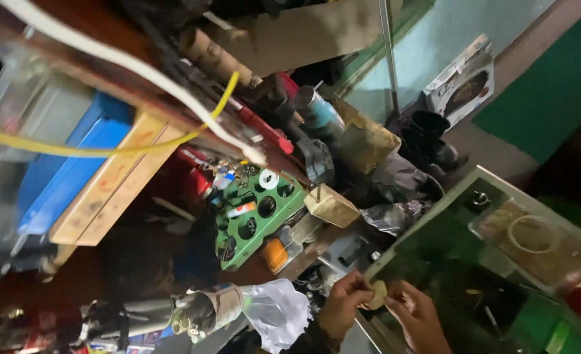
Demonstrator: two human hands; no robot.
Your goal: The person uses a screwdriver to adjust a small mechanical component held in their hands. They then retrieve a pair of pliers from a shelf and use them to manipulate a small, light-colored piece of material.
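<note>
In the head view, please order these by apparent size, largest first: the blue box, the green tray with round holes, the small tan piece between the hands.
1. blue box
2. green tray
3. small tan piece

A messy workbench held a green tray with round holes. Just beside the tray lay a small brown box and an orange thing. A crinkly clear bag lay near the tray too.

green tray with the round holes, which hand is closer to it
Left. The left hand is just below the green tray, pinching a small tan piece. The right hand touches that piece from the far side, farther from the tray.
</note>
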